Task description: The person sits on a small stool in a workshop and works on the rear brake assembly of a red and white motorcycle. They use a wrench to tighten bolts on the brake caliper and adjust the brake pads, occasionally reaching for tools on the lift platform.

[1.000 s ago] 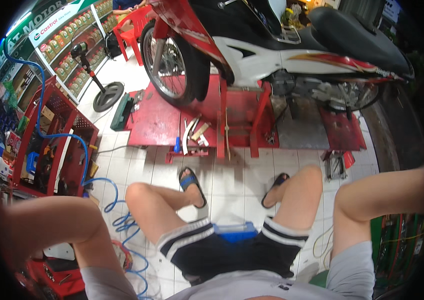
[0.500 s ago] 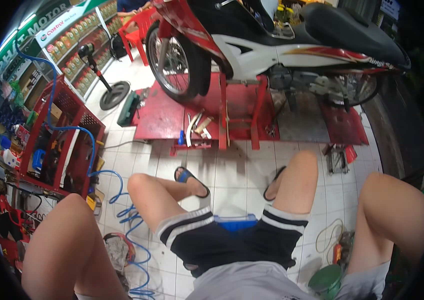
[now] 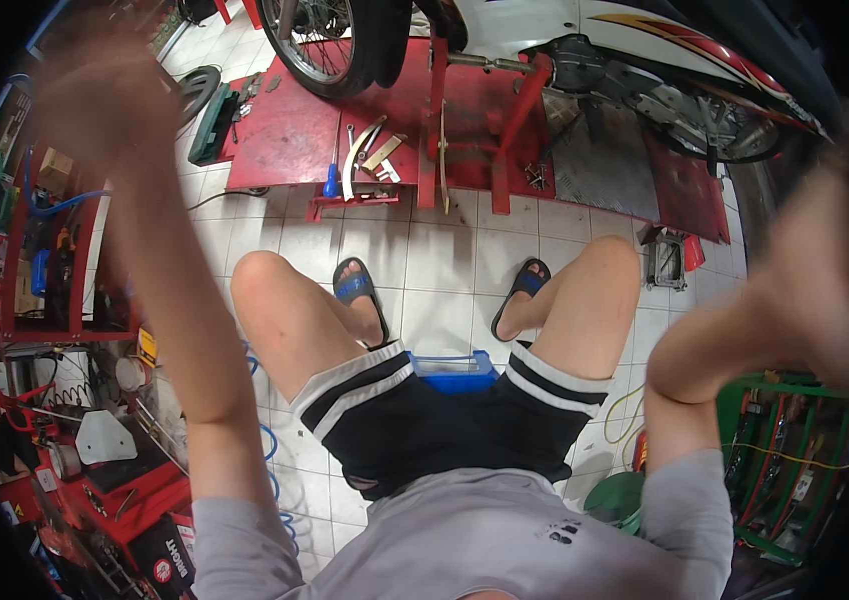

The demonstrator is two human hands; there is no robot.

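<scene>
My left hand [image 3: 105,95] is raised at the upper left, smeared by motion, so its fingers cannot be made out. My right hand [image 3: 825,270] is up at the right rim, blurred and partly lost in the dark edge. Neither hand visibly touches anything. Ahead of my knees stands a motorbike, its front wheel [image 3: 330,45] on a red lift platform [image 3: 290,130]. A blue-handled screwdriver [image 3: 332,182], a curved pale strip [image 3: 357,155] and several small metal parts lie near the platform's front edge.
A blue stool [image 3: 455,378] is under me. Left are a red tool rack [image 3: 75,320], a coiled blue hose [image 3: 270,445] and a red cabinet [image 3: 150,490] with clutter. Right are a green bucket [image 3: 617,498] and a green rack [image 3: 785,470]. A green case [image 3: 213,130] lies beside the platform.
My forearms have swung out and up, bringing both hands into view, which were out of the picture before. The view has tilted down, so the motorbike sits higher and partly cut off.
</scene>
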